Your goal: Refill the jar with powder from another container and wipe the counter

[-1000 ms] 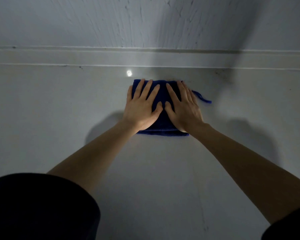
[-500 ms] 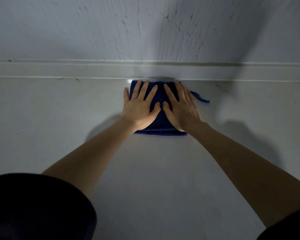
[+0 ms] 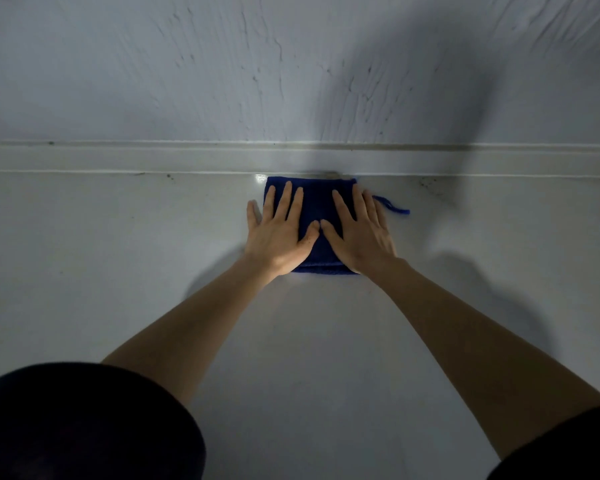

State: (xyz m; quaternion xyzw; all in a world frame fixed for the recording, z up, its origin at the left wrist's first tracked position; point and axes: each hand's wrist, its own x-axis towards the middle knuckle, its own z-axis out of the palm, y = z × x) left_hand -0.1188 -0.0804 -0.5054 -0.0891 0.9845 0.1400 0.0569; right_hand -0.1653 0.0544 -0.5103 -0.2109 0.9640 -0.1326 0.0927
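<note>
A folded dark blue cloth lies flat on the white counter, its far edge against the low ledge at the back. My left hand presses down on the cloth's left half with straight, spread fingers; its little finger lies on the bare counter. My right hand presses the right half the same way, thumb tips nearly touching. A loose blue thread trails from the cloth's right corner. No jar or powder container is in view.
A white ledge runs along the back of the counter below a rough white wall. A few dark specks sit on the counter near the ledge at right. Shadows of my arms fall on both sides.
Both hands have pushed the cloth away from me across the counter, from a little short of the ledge until its far edge meets it.
</note>
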